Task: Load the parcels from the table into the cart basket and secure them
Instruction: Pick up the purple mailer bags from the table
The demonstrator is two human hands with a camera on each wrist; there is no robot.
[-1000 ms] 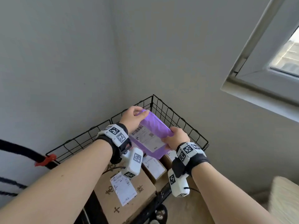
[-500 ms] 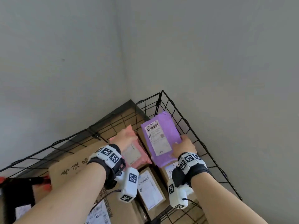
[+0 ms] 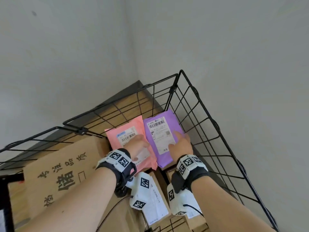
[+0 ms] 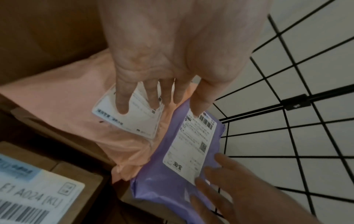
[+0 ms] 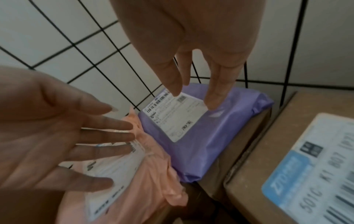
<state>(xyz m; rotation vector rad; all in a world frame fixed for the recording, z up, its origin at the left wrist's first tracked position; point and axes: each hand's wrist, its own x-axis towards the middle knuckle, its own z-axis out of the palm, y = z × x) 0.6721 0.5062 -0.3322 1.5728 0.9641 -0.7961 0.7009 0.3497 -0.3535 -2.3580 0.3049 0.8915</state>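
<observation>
Fingers of both my hands are lying straight and spread, gripping nothing: my left hand [image 3: 137, 143] is resting flat on the label of the pink mailer [image 3: 128, 139], and my right hand [image 3: 181, 143] is hovering over or lightly touching the purple mailer [image 3: 164, 131]; from the right wrist view I cannot tell whether the fingertips [image 5: 211, 98] are making contact. Both mailers are sitting side by side, edges touching, in the far corner of the cart basket [image 3: 205, 113], on top of cardboard boxes [image 3: 158, 195], with the large printed carton [image 3: 61, 171] just beside the pink one. I am noting the risks from here. The purple mailer is lying close against the wire wall; it looks soft and slippery, so I am judging that it could slide down the gap between the boxes and the mesh if the cart is jolted. The pink mailer is overhanging the box edge at its near end, where the film is bunching [image 5: 172, 188]; lifting my palm carelessly could drag it off. Neither mailer is weighted or tied, and I am seeing no strap or cover in these views, so the securing step is not yet done. Pressing too hard could crush soft contents. Whether more parcels are waiting on the table is not visible.
</observation>
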